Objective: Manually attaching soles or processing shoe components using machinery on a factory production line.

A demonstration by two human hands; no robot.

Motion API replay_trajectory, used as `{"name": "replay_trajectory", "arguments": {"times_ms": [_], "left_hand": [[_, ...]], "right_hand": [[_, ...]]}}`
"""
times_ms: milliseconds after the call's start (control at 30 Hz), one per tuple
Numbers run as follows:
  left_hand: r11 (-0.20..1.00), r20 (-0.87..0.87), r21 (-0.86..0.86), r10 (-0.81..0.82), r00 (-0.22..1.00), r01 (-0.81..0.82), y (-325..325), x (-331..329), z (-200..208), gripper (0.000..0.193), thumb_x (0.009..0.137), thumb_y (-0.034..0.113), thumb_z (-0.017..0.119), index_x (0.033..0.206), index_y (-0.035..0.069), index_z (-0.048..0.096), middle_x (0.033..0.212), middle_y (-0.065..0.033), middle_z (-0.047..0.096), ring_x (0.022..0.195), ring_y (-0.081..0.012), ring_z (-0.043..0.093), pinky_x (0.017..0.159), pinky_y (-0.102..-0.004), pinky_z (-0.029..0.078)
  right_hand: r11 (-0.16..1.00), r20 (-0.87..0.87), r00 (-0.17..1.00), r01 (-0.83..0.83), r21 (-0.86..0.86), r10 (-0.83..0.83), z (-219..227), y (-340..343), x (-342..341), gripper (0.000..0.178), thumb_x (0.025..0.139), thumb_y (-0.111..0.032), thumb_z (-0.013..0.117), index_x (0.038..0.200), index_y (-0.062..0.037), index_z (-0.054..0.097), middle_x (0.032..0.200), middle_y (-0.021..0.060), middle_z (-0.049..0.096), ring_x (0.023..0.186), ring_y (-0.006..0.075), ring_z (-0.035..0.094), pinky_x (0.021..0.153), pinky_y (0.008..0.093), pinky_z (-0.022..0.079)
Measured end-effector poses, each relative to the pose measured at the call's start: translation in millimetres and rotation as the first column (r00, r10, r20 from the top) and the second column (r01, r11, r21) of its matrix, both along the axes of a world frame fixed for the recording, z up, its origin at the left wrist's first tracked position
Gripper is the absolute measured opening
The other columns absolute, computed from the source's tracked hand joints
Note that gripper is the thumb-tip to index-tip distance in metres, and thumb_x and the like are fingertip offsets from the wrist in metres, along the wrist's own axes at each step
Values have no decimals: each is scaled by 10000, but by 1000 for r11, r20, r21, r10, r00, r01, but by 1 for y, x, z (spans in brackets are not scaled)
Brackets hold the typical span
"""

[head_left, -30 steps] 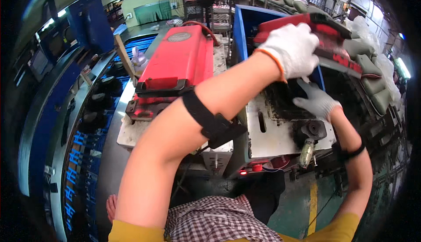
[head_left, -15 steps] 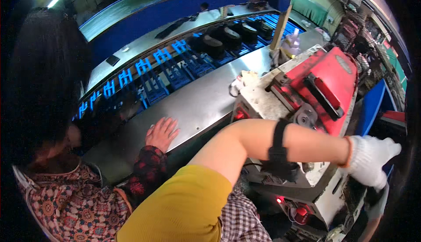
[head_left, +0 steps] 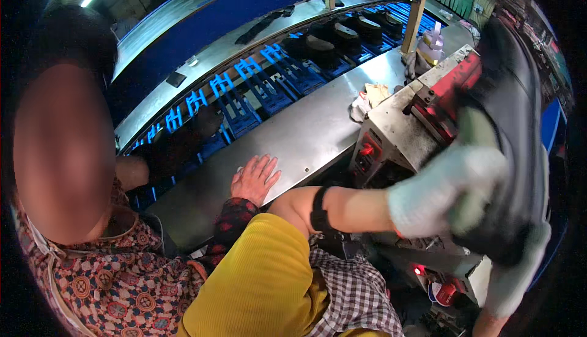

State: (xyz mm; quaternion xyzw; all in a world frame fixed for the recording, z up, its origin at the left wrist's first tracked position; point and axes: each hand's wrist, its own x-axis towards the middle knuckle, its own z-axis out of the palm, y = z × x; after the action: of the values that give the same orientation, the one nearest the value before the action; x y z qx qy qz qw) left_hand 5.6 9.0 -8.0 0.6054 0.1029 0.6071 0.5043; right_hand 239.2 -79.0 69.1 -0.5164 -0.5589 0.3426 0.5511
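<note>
My left hand (head_left: 449, 193), in a white glove, reaches across to the right and grips a large dark shoe (head_left: 516, 123) held up close to the camera and blurred by motion. My right hand (head_left: 513, 276), also gloved, comes up from the lower right and lies against the shoe's lower end. A black band circles my left forearm (head_left: 319, 210). Behind the shoe stands a red and grey machine (head_left: 397, 123) with small lit red buttons on its front.
A co-worker in a patterned shirt (head_left: 110, 276) sits at my left, one hand (head_left: 255, 178) flat on the steel table (head_left: 306, 135). Beyond runs a conveyor of blue holders (head_left: 244, 92) with dark shoes (head_left: 342, 34). A rag (head_left: 367, 98) and a bottle (head_left: 431, 40) lie near the machine.
The view has swung left from the machine to the co-worker and the conveyor. The dark shoe has come up in my gloved hands and now covers the right side.
</note>
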Motion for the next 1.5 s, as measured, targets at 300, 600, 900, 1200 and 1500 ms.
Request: {"name": "replay_trajectory", "arguments": {"times_ms": [300,600,900,1200,1500], "left_hand": [[716,361,-697,312,879,32,69,-157,18,380,811,277,742,1108,108,575,992,-75,613,907,-254,667,833,-455,566],[258,-241,-831,631,737,-493,199,-327,-114,312,802,362,716,1040,167,663,1030,-55,670,865,-287,645,840,-593,519],[-4,-752,-208,640,157,-978,243,-441,-179,741,758,372,791,1301,-84,578,1238,-189,661,1143,-277,610,1015,-437,457],[-93,-682,342,660,-315,-935,218,-322,-127,708,860,292,684,1441,-59,480,1440,-282,555,1366,-385,533,1159,-426,400],[623,-377,703,736,563,-343,144,-38,0,377,929,190,660,1279,52,660,1272,-176,657,1236,-331,611,1101,-418,458]], "right_hand": [[965,575,797,-258,48,184,23,8,-60,837,1001,-520,612,1585,8,328,1518,235,495,1408,371,477,1131,495,400],[989,732,667,136,64,-139,-92,31,-31,476,985,-51,498,1444,69,515,1507,186,520,1407,279,470,1217,425,292],[966,512,819,214,147,-259,-121,29,-32,477,954,5,482,1420,101,514,1431,199,557,1334,318,524,1177,432,359],[958,569,771,215,189,-286,-123,33,-35,453,931,36,559,1382,75,562,1372,179,612,1295,279,557,1155,406,387],[572,70,846,294,765,-528,-99,-7,1,526,989,-280,538,1285,152,590,1306,267,633,1223,401,615,1123,531,447]]}}
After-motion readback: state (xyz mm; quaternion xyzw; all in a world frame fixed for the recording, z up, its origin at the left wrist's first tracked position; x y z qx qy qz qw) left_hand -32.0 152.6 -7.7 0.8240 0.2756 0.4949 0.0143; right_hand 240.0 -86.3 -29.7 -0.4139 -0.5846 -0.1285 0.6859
